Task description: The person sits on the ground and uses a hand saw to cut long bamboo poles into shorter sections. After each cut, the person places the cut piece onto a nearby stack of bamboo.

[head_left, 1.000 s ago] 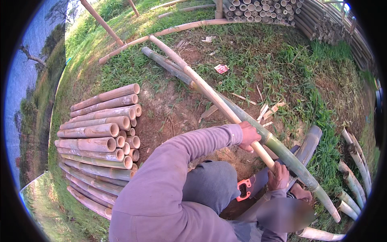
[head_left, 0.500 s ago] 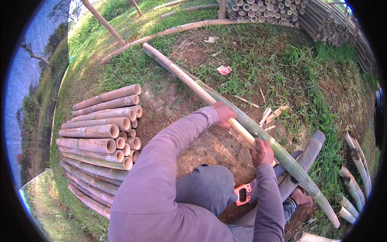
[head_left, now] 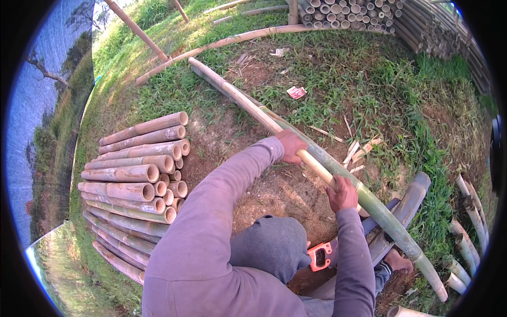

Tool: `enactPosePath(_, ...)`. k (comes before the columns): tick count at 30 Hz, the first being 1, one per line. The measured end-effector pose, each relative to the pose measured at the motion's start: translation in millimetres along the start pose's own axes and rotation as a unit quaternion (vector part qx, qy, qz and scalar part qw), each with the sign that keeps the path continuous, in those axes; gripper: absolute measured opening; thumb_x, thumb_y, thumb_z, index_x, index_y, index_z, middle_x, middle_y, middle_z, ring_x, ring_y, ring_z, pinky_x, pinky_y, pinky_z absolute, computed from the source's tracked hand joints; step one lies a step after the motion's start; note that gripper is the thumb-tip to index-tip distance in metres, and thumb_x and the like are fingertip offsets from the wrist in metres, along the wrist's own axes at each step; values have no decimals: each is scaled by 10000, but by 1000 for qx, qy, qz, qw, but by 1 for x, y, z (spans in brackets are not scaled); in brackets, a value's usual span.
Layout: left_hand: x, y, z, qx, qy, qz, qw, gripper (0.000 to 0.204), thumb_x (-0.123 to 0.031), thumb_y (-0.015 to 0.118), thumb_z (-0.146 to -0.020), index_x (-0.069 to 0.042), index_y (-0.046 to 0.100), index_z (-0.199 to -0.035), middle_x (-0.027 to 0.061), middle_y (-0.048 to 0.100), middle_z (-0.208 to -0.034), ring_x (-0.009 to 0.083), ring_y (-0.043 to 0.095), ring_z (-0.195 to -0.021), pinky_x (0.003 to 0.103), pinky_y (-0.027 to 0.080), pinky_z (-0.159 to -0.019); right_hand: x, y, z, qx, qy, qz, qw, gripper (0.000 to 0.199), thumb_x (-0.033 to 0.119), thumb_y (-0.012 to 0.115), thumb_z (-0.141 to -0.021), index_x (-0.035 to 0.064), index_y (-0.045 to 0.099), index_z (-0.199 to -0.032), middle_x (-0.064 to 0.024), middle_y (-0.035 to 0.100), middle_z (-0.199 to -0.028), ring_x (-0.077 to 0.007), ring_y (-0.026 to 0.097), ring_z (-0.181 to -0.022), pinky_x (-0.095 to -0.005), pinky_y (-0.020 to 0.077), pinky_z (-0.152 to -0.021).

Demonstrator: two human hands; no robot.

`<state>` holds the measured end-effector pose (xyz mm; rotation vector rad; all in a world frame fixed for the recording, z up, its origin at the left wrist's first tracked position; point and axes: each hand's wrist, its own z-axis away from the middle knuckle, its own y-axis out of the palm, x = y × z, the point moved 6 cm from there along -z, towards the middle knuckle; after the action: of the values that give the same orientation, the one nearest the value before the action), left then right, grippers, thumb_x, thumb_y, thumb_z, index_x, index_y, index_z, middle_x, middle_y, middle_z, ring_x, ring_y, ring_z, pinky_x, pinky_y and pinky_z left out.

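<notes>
Pale bamboo pole (head_left: 311, 158) in both fists, left hand (head_left: 291, 147) and right hand (head_left: 342, 194) closed around it.

Left hand (head_left: 290, 146) is closed around pale bamboo pole (head_left: 253, 108); right hand (head_left: 342, 194) grips same pole lower down, near its cut end. Both arms in purple sleeves. Pale pole lies alongside, touching, a longer green bamboo pole (head_left: 385, 216) running diag. from upper centre to lower right. Green pole rests across a short thick bamboo section (head_left: 406, 203). Orange-handled saw (head_left: 320, 255) lies below right forearm, next to grey-trousered knee. Bare foot (head_left: 397, 261) just beside green pole. Stack of cut bamboo lengths (head_left: 134, 174) on ground at left, ends facing right. Second bamboo stack (head_left: 348, 11) at top edge. Ground: grass w/ bare dirt patch at centre.
</notes>
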<state>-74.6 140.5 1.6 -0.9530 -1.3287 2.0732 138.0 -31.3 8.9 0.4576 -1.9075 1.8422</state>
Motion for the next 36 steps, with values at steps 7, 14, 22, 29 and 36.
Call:
enactPosePath(7, 19, 1, 5, -49, -5, -3, 999, 568, -609, 800, -806, -182, 740, -1174, 125, 747, -1159, 381, 669, -1171, 502, 465, -1052, 12, 0, -13, 6, -5, -10, 1000, 446, 284, 860, -854, 121, 709, -1241, -170, 704, -1110, -430, 702, -1042, -534, 564, -903)
enactPosePath(14, 8, -1, -5, -129, 65, 71, 987, 562, -469, 918, -738, -131, 744, -1153, 137, 714, -1113, 394, 670, -1123, 512, 505, -1027, -2, -8, -11, -8, -24, -8, 1000, 409, 312, 859, -866, 126, 720, -1203, -152, 710, -1073, -416, 708, -1013, -523, 556, -911)
enactPosePath(22, -15, -7, -9, -216, 65, 142, 964, 552, -241, 989, -682, -76, 796, -1172, 121, 708, -1068, 320, 684, -1030, 430, 558, -933, -25, -30, -17, -29, -30, -2, 999, 367, 312, 860, -850, 128, 742, -1144, -112, 711, -1082, -356, 702, -1079, -490, 516, -997)
enactPosePath(29, -98, 19, -28, -264, 82, 118, 954, 516, -236, 998, -669, -92, 800, -1123, 98, 668, -1129, 324, 627, -1081, 459, 527, -974, -76, -75, 28, -29, 1, 77, 997, 445, 301, 912, -777, 189, 772, -1185, -26, 675, -1147, -278, 603, -1189, -465, 453, -1026)
enactPosePath(36, -150, 45, -43, -244, 115, 146, 952, 505, -331, 958, -747, -132, 808, -1186, 81, 717, -1207, 304, 643, -1203, 474, 408, -1135, -124, -83, 54, -17, 74, 59, 995, 421, 299, 919, -758, 228, 801, -1155, -19, 654, -1228, -277, 570, -1259, -462, 413, -1095)
